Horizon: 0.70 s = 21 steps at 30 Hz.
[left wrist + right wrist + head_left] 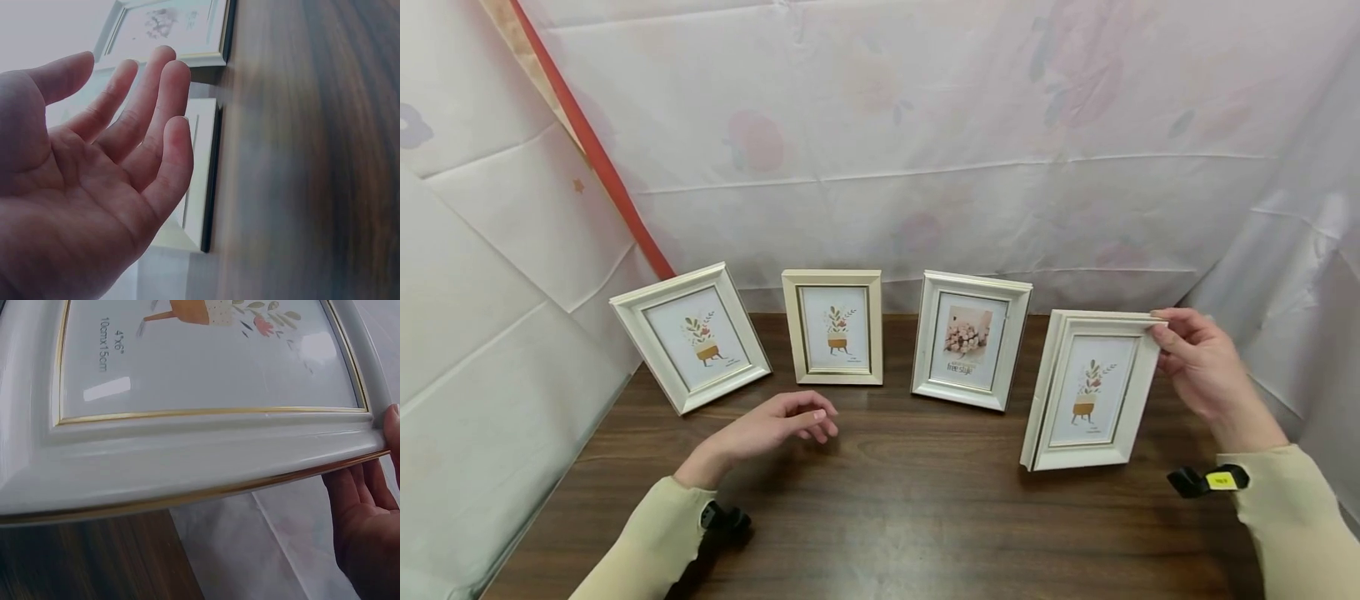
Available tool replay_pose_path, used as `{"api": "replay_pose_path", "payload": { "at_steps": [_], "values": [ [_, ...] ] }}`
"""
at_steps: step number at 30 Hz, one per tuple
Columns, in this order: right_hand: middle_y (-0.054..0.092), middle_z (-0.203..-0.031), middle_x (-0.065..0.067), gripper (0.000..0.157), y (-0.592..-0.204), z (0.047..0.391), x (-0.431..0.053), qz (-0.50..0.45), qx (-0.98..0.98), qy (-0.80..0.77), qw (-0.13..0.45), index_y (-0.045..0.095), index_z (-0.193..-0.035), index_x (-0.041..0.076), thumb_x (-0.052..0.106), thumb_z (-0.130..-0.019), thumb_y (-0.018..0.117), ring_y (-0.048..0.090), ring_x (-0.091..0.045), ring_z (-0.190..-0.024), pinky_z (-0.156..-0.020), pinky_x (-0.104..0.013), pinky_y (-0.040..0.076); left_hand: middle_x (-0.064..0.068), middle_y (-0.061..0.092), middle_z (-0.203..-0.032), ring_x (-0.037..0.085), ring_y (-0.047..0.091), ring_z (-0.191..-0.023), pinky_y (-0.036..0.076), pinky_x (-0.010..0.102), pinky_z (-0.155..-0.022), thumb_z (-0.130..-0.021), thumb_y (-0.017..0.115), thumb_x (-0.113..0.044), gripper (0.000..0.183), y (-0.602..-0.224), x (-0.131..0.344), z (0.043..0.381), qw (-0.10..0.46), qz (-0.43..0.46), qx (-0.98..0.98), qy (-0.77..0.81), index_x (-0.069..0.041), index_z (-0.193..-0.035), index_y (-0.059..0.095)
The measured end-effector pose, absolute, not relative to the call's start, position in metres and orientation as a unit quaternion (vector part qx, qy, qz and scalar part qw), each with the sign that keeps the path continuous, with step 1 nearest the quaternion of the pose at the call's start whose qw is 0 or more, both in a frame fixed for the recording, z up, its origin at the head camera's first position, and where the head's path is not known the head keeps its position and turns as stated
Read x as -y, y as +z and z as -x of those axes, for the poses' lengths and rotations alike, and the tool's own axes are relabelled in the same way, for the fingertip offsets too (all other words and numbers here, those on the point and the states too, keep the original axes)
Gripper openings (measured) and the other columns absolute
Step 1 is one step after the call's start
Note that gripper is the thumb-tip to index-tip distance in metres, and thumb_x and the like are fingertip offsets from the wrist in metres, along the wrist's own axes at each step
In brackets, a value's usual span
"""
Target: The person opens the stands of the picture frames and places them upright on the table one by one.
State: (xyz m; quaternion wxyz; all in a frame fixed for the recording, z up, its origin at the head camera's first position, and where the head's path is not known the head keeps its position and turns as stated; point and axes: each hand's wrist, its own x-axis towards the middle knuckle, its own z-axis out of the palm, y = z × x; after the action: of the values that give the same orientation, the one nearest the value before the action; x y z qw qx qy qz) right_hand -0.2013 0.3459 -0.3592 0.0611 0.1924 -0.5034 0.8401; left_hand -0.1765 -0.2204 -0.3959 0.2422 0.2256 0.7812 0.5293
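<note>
My right hand pinches a white picture frame by its upper right corner, thumb in front and fingers behind. That frame holds a potted-plant print with a thin gold inner edge, which fills much of the right wrist view. Directly behind it, a second white frame shows along the left and top edges; most of it is hidden. Over the table, my left hand hovers with loosely bent fingers and holds nothing. Nearest to it stands a cream picture frame with a similar plant print.
A tilted white frame with a plant print stands at the left. Right of the middle, another white frame shows a flower photo. All are on a dark wooden table, with pale patterned cloth behind and at the sides.
</note>
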Motion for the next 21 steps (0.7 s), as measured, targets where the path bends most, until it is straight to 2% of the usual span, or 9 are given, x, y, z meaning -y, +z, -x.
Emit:
{"api": "replay_pose_path", "payload": {
  "at_steps": [14, 21],
  "values": [
    [0.070, -0.096, -0.008, 0.026, -0.364, 0.209, -0.307, -0.220, 0.497, 0.838, 0.037, 0.067, -0.107, 0.001, -0.009, -0.101, 0.045, 0.069, -0.015, -0.081, -0.064, -0.024, 0.055, 0.015, 0.069, -0.107, 0.033, 0.066, -0.097, 0.052, 0.054, -0.086, -0.107, 0.049, -0.022, 0.032, -0.397, 0.193, 0.171, 0.261, -0.270, -0.776, 0.507, 0.005, -0.121, 0.058],
    [0.070, -0.098, -0.011, 0.024, -0.361, 0.211, -0.292, -0.250, 0.459, 0.853, 0.010, 0.066, -0.108, -0.001, -0.010, -0.100, 0.045, 0.069, -0.018, -0.084, -0.065, -0.026, 0.056, 0.011, 0.071, -0.108, 0.026, 0.066, -0.097, 0.053, 0.048, -0.085, -0.107, 0.048, -0.025, 0.032, -0.401, 0.184, 0.168, 0.284, -0.281, -0.776, 0.489, 0.000, -0.122, 0.061]
  ]
}}
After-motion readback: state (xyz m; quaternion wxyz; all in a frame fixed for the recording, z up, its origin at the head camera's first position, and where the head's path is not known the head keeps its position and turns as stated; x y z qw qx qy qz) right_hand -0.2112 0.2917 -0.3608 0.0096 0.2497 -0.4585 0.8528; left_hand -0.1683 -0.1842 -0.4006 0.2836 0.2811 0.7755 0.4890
